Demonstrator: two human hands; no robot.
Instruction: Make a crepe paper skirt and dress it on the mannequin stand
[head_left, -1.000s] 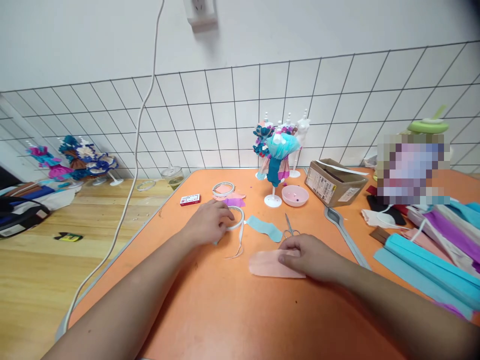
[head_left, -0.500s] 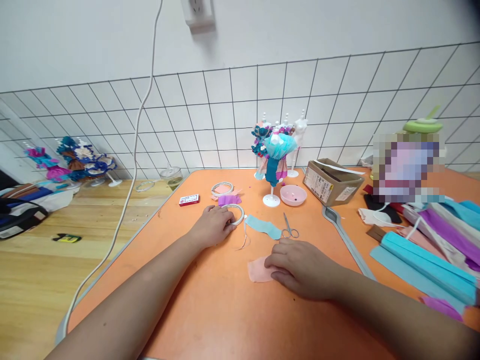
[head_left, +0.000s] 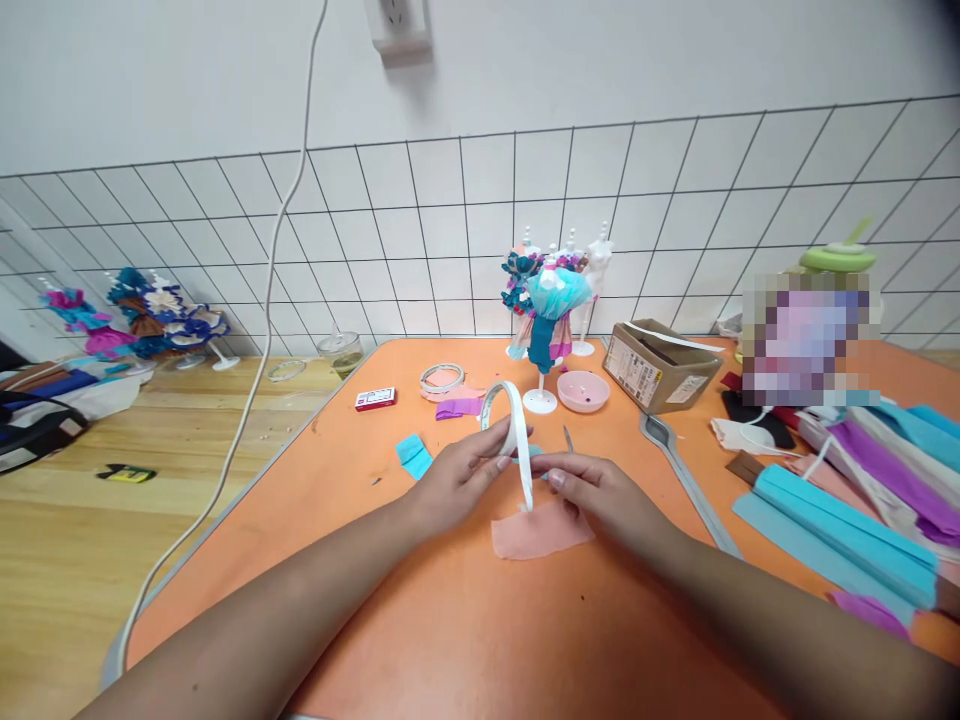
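No writing can be made out for certain. The cardboard box at the far right of the bench carries a white printed label on its near side, its lines too small to read. The small red-and-white packet at the far left bears marks that are blurred. On the wooden floor to the left, a dark flat object shows yellow-green markings, also unreadable.
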